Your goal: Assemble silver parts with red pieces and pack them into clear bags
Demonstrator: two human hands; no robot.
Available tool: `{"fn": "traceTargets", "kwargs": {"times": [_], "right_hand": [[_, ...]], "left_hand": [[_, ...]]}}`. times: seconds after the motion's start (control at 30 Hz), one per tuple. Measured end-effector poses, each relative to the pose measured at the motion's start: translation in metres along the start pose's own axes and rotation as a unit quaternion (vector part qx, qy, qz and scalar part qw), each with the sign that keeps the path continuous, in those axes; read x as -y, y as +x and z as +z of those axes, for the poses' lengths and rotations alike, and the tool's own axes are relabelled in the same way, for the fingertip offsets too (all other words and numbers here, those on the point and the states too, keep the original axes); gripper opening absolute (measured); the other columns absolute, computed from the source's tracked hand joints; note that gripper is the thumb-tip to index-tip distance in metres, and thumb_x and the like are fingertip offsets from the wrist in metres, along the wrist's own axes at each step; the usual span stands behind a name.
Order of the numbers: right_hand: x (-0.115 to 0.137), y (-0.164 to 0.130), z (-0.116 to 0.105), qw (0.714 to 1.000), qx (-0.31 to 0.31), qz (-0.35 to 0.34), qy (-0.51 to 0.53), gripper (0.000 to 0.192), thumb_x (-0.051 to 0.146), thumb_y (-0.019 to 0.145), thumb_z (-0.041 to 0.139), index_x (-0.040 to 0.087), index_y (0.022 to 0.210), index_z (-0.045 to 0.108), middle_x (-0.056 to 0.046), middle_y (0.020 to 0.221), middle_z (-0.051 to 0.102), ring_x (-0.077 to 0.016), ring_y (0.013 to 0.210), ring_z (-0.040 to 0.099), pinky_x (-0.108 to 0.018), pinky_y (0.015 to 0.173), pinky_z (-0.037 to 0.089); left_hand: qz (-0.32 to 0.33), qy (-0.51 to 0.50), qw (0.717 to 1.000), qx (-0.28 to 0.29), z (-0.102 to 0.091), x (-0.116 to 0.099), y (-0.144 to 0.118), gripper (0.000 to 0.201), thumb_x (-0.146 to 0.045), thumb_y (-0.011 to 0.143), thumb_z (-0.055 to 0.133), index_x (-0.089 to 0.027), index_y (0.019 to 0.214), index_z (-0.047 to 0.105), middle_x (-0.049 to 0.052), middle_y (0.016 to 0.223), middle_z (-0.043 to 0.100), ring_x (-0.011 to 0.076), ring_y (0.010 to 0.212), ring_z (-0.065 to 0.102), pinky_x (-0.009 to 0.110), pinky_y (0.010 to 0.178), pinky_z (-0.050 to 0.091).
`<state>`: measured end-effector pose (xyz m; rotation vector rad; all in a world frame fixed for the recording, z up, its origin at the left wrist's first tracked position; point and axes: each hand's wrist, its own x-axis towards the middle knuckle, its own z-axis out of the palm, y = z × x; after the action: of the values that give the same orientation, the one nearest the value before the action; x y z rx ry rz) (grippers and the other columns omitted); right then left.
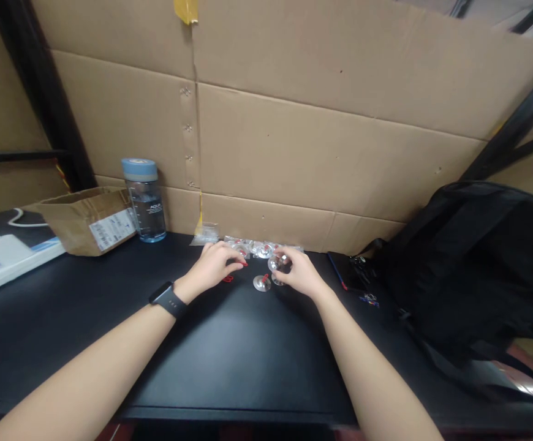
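Both hands are out at twelve o'clock on the black desk [230,361]. The left hand [214,266], watch [169,299] on its wrist, lies over the near end of a cluster of clear cups [260,249] with red bits; whether its fingers are pinched on one I cannot tell. The right hand [299,272] has its fingers closed round one clear cup [279,264]. Another cup [261,283] sits loose at six o'clock of it, a red clip [228,278] beside the left. Most of the pile lies unsorted by the cardboard [331,153], so it looks early. Bottle [144,199] at ten, black bag [473,263] at three.
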<state>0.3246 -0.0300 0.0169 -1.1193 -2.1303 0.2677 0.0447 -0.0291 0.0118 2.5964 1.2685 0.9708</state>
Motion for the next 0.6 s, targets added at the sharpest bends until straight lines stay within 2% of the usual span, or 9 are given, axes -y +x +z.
{"fn": "traceTargets", "kwargs": {"times": [0.13, 0.33, 0.43, 0.6], "right_hand": [[0.023, 0.0, 0.008, 0.996, -0.048, -0.029, 0.071, 0.045, 0.021, 0.072, 0.076, 0.025, 0.116, 0.064, -0.004, 0.108, 0.072, -0.0181, 0.086, 0.066, -0.029, 0.073, 0.05], [0.047, -0.003, 0.028, 0.963, -0.076, 0.016, 0.259, 0.044, 0.028, 0.074, 0.08, 0.025, 0.113, 0.061, -0.006, 0.115, 0.069, -0.0194, 0.092, 0.069, -0.029, 0.072, 0.052], [0.053, -0.004, 0.032, 0.953, -0.078, 0.029, 0.292, 0.041, 0.03, 0.074, 0.082, 0.024, 0.11, 0.063, -0.006, 0.114, 0.07, -0.021, 0.095, 0.069, -0.03, 0.073, 0.052], [0.058, -0.005, 0.031, 0.952, -0.071, 0.041, 0.294, 0.035, 0.032, 0.075, 0.082, 0.023, 0.105, 0.068, -0.007, 0.112, 0.073, -0.0223, 0.098, 0.07, -0.032, 0.078, 0.054]], "left_hand": [[-0.027, -0.061, 0.997, -0.032, -0.001, -0.011, 0.0, 0.013, -0.036, 0.09, 0.069, -0.028, 0.094, 0.079, 0.002, 0.1, 0.078, 0.0235, 0.095, 0.066, 0.036, 0.089, 0.045], [-0.041, -0.157, 0.982, -0.093, 0.004, -0.024, 0.001, 0.018, -0.038, 0.092, 0.064, -0.025, 0.093, 0.077, 0.005, 0.109, 0.071, 0.0238, 0.107, 0.063, 0.039, 0.1, 0.046], [-0.036, -0.171, 0.978, -0.119, 0.007, -0.027, 0.001, 0.017, -0.037, 0.09, 0.066, -0.024, 0.09, 0.077, 0.007, 0.114, 0.066, 0.0242, 0.109, 0.061, 0.041, 0.103, 0.045], [-0.031, -0.169, 0.978, -0.117, 0.007, -0.032, 0.0, 0.017, -0.036, 0.09, 0.066, -0.024, 0.089, 0.077, 0.007, 0.112, 0.063, 0.024, 0.11, 0.06, 0.041, 0.104, 0.046]]}}
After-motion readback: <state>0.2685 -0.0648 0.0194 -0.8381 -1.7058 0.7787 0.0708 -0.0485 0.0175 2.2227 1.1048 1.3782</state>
